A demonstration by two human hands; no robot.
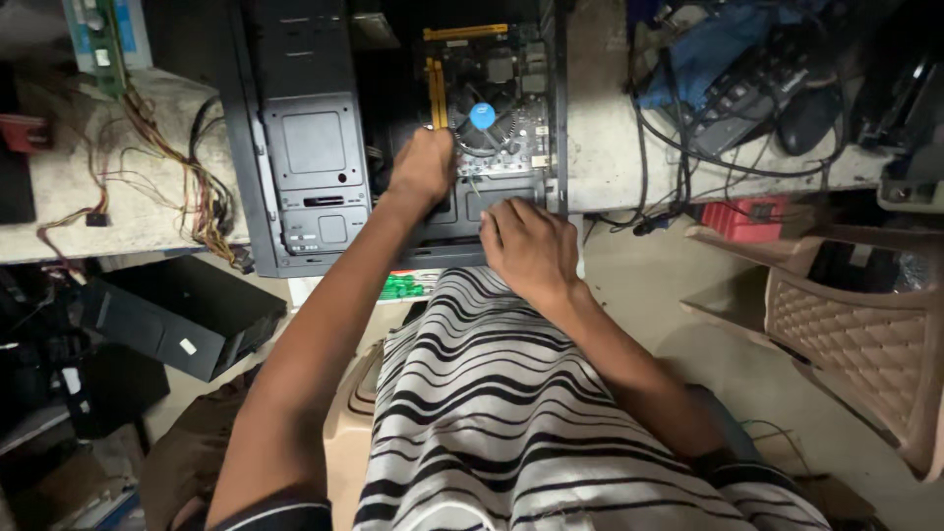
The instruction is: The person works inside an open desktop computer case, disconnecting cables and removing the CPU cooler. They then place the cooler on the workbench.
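Open PC case (pixel 305 147) lying on its side on a bench (pixel 88 187), motherboard (pixel 492 93) exposed with a blue-capped cooler fan (pixel 482 118) at centre. Left hand (pixel 425 165), closed in a fist, inside the case just beside the fan; what it grips cannot be told. Right hand (pixel 529 246), fingers loosely curled, resting on the case's near edge. Loose wires (pixel 197 197) left of the case; keyboard (pixel 757 93) and mouse (pixel 808 118) to the right; plastic chair (pixel 855 324) lower right
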